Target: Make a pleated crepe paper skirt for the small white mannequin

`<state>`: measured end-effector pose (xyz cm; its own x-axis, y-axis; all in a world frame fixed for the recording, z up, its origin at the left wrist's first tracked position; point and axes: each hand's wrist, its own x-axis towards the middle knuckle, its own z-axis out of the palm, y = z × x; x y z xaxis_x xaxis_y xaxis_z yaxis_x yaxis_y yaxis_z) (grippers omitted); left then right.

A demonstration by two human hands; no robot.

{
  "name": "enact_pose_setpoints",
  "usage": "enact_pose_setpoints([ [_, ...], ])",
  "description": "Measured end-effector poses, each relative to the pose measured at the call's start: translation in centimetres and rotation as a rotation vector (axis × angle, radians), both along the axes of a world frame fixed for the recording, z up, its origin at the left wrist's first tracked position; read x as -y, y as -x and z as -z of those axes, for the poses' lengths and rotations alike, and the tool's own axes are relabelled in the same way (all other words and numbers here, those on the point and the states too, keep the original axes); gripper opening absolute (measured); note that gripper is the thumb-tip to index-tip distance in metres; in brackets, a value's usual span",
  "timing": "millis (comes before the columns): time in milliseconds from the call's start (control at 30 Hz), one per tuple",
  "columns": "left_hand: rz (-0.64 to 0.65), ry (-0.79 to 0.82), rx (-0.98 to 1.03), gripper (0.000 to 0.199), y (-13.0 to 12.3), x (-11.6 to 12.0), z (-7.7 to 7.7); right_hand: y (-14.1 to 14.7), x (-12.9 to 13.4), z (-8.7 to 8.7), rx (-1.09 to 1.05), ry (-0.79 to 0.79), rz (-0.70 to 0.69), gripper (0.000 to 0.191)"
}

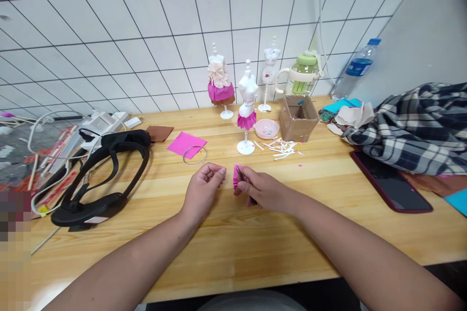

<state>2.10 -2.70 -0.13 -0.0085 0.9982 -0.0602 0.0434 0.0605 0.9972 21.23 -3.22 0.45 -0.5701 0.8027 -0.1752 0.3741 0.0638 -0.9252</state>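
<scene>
My right hand (257,185) is closed around a small dark pointed tool (240,174); whether it is scissors or tweezers I cannot tell. Against its tip and my fingertips is a small pleated piece of magenta paper (235,180). To the left, with a narrow gap between, my left hand (206,184) has thumb and fingers pressed together; anything in them is hidden. Just beyond my hands stands a white mini dress form (248,90) wearing a ruffled magenta skirt (247,120). A flat magenta sheet (187,144) lies partly under a thin metal ring (195,162).
Two more dress forms (221,82) stand near the tiled wall. A pink dish (267,129), white paper scraps (282,148) and a cardboard box (298,119) lie beyond my right hand. A phone (392,182) is at right, a black headset (105,175) at left.
</scene>
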Motion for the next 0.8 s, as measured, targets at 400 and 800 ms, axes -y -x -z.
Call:
enact_pose_setpoints([
  [400,0.032,-0.038,-0.042,0.021,0.07,-0.24,0.36,-0.01,-0.14,-0.58,-0.099,0.195,0.012,0.022],
  [800,0.007,-0.054,-0.053,0.022,0.22,-0.25,0.34,-0.17,-0.01,-0.27,-0.096,0.176,-0.027,0.023],
])
